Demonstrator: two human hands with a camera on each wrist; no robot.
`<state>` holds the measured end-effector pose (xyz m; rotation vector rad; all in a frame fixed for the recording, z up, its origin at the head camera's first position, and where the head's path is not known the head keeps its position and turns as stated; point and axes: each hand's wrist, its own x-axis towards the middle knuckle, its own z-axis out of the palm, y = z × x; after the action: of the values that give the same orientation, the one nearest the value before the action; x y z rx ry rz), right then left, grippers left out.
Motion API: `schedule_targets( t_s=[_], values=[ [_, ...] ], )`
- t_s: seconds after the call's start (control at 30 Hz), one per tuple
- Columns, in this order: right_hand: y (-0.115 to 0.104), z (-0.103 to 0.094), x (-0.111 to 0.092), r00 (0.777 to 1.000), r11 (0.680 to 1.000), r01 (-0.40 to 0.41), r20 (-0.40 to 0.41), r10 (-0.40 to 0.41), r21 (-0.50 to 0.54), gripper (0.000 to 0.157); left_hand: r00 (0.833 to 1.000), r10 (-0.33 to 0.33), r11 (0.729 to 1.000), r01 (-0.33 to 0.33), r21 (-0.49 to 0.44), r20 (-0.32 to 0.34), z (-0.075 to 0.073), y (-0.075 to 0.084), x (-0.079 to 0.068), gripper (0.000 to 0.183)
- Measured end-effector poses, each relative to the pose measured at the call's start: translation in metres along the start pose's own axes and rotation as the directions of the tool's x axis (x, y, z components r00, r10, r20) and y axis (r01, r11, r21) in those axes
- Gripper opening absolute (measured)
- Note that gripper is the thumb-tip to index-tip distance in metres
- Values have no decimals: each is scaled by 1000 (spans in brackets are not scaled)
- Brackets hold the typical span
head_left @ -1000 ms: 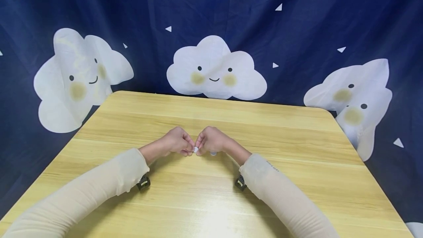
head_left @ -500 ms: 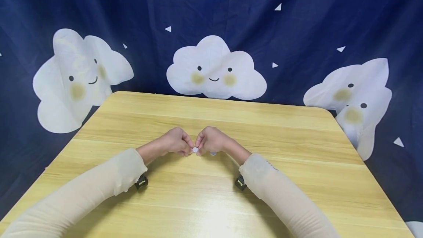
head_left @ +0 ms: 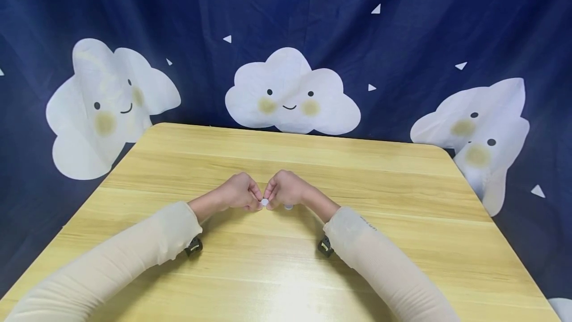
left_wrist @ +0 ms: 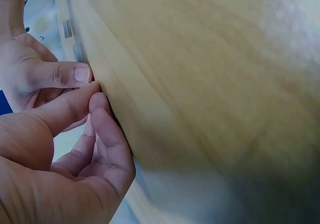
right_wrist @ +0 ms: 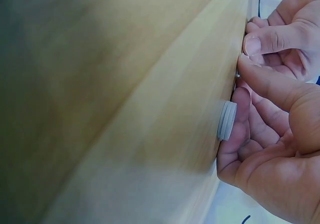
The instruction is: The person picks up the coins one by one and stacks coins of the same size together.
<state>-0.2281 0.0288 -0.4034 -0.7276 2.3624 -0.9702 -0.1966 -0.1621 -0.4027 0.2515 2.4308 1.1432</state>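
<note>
A small round silver coin (head_left: 264, 202) lies between the fingertips of both hands, near the middle of the wooden table (head_left: 268, 262). My left hand (head_left: 239, 191) pinches it from the left with thumb and fingers. From the other side my right hand (head_left: 286, 189) pinches it too, the two thumbs almost meeting. In both wrist views the fingertips cover most of this coin. Beside the right hand's curled fingers stands a short stack of coins (right_wrist: 227, 120), which peeks out under that hand in the head view. The left wrist view shows a second small grey stack (left_wrist: 67, 28) beyond it.
Pale sleeves (head_left: 165, 232) cover both forearms, and a dark wrist camera mount (head_left: 194, 246) hangs below each cuff. A blue curtain (head_left: 196, 9) with smiling clouds hangs right behind the table's far edge (head_left: 313, 136).
Both hands stay in nearly the same place. The left fingers have shifted a little around the coin, and the coin's face shows more than a second ago.
</note>
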Motion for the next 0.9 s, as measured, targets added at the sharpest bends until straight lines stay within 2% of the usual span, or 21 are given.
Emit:
schedule_targets(
  t_s=[0.47,0.7,0.9],
  values=[
    [-1,0,0,1000,1000,10,6,-10,13,16,1000,-5,1000,5,1,-2,0,0,-2,15],
    [-1,-3,-2,1000,1000,15,10,-15,-12,17,1000,-10,1000,10,-6,6,-2,0,-2,14],
    [-1,-10,-7,999,999,44,12,-45,15,20,999,-27,999,26,-23,-20,-6,2,-3,15]
  ],
)
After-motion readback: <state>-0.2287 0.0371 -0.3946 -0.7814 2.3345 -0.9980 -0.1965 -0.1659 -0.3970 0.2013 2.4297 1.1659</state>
